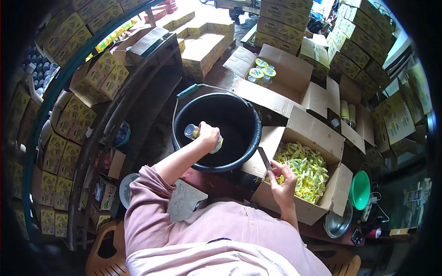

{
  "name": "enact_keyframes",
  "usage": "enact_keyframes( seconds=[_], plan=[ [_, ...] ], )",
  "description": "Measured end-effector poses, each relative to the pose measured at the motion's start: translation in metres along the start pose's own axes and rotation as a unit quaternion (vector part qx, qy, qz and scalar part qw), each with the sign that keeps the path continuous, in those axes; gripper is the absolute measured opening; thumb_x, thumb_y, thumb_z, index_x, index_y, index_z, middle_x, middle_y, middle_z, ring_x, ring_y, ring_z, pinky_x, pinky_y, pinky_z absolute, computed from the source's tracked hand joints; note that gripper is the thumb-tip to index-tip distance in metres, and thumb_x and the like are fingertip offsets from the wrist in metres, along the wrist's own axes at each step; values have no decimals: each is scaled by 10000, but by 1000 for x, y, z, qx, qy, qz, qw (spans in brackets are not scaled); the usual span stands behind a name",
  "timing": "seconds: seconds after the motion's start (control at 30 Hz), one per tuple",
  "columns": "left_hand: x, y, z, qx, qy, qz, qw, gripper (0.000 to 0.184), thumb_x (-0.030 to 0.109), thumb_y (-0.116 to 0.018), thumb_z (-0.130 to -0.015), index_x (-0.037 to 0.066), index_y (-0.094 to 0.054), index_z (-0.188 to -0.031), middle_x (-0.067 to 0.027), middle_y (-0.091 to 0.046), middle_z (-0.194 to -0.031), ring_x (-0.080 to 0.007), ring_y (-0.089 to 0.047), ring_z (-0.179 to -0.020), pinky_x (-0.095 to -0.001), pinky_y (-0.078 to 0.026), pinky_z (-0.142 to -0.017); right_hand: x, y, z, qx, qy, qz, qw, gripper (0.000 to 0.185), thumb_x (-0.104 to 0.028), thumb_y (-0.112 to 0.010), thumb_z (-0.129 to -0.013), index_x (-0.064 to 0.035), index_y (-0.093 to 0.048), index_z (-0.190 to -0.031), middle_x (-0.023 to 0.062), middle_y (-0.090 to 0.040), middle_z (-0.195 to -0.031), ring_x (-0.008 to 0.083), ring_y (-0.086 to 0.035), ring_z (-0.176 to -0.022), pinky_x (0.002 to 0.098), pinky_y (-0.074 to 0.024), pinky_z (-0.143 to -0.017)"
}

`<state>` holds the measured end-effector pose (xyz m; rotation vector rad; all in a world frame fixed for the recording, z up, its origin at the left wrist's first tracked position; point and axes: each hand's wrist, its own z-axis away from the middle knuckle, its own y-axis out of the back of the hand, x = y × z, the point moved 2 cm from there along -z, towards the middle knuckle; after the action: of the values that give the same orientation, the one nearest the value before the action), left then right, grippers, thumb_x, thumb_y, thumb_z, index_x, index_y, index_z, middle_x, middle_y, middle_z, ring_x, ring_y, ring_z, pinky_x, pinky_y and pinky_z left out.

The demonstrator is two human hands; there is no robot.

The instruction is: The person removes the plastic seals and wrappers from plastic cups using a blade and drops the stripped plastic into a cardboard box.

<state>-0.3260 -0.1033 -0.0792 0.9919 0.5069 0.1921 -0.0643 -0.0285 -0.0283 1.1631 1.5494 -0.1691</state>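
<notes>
My left hand [209,135] is closed around a small clear plastic cup [191,131] with a colourful label, tilted on its side over the large black bucket [216,99]. In my right hand [282,180], a flat, narrow knife-like tool [264,158] is pinched between thumb and fingers, its far end pointing up and left beside the bucket's rim. That hand is at the left edge of an open cardboard box [313,124] filled with yellow and green wrapped packets [306,172]. The bucket's inside is dark, so its contents are hard to make out.
Behind the bucket, another open carton [287,64] holds several lidded cups [262,72]. A green bowl [360,189] and a metal bowl [338,223] sit at the right. Stacked printed cartons [55,184] line both sides. Two orange chairs [99,250] flank my body.
</notes>
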Motion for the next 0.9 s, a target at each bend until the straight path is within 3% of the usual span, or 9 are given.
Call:
enact_keyframes(
  seconds=[0.27, 0.37, 0.4, 0.5, 0.57, 0.7, 0.77, 0.8, 0.9],
  plan=[
    [-32, 46, 30, 218, 64, 104, 968, 482, 153, -710, -587, 38, -493, -1003, -103, -570, -891, -262, -533, -881, -391, -367, -753, -3, 2, -9, 31, 7, 3, 999, 303, 72, -628, -680, -40, -636, -962, 45, -531, -651, 118, -504, -578, 248, -414, -567],
    [-23, 32, 29, 224, 48, 100, 968, 463, 155, -700, -601, 34, -501, -1001, -117, -543, -955, -260, -508, -925, -399, -372, -751, -5, 3, -11, 34, -7, 0, 999, 292, 68, -627, -682, -38, -639, -954, 46, -530, -653, 118, -504, -583, 248, -411, -566],
    [-14, 16, 25, 180, 23, 73, 981, 468, 176, -699, -602, 24, -512, -1003, -124, -521, -1002, -261, -484, -972, -407, -396, -754, -5, 2, -11, 33, -2, 1, 999, 290, 67, -627, -682, -37, -640, -953, 46, -530, -653, 118, -504, -582, 248, -410, -566],
    [6, -26, 12, -227, -64, 132, 963, 626, 333, -781, -600, 68, -572, -1127, -100, -515, -1171, -263, -454, -1105, -442, -450, -850, -6, 2, -13, 33, 12, 5, 999, 284, 66, -628, -682, -34, -643, -948, 46, -530, -654, 118, -504, -580, 248, -409, -566],
    [-4, -7, 18, -313, -68, 156, 934, 598, 349, -780, -603, 79, -590, -1102, -96, -530, -1158, -253, -478, -1088, -442, -470, -823, -5, 2, -13, 35, 14, 7, 999, 280, 65, -628, -683, -33, -646, -945, 47, -531, -656, 118, -505, -581, 248, -410, -566],
    [-16, -4, 8, 13, 38, 215, 976, 628, 341, -793, -546, 50, -588, -1064, -144, -545, -1111, -265, -514, -1041, -446, -485, -800, -1, 3, -14, 51, 11, 8, 999, 300, 60, -628, -687, -42, -634, -970, 43, -528, -645, 112, -505, -585, 249, -412, -570],
    [-9, 0, 23, -40, 7, 177, 983, 610, 351, -788, -551, 50, -608, -1051, -143, -580, -1081, -252, -558, -1007, -404, -488, -814, -1, 3, -15, 55, 13, 9, 998, 304, 57, -628, -688, -44, -631, -975, 41, -526, -640, 112, -504, -587, 249, -413, -573],
    [-2, 9, 32, -159, -90, 113, 977, 586, 349, -781, -563, 49, -623, -1041, -113, -605, -1074, -216, -589, -981, -348, -493, -818, -1, 3, -15, 56, 13, 10, 998, 305, 55, -629, -689, -45, -629, -977, 40, -525, -638, 112, -504, -587, 250, -414, -575],
    [-6, -2, 20, -241, -36, 160, 957, 572, 340, -779, -569, 56, -624, -1040, -80, -610, -1078, -210, -586, -988, -330, -483, -831, -2, 6, -16, 58, 19, 19, 998, 296, 50, -630, -691, -43, -631, -971, 39, -526, -639, 115, -502, -588, 251, -412, -580]
  ],
)
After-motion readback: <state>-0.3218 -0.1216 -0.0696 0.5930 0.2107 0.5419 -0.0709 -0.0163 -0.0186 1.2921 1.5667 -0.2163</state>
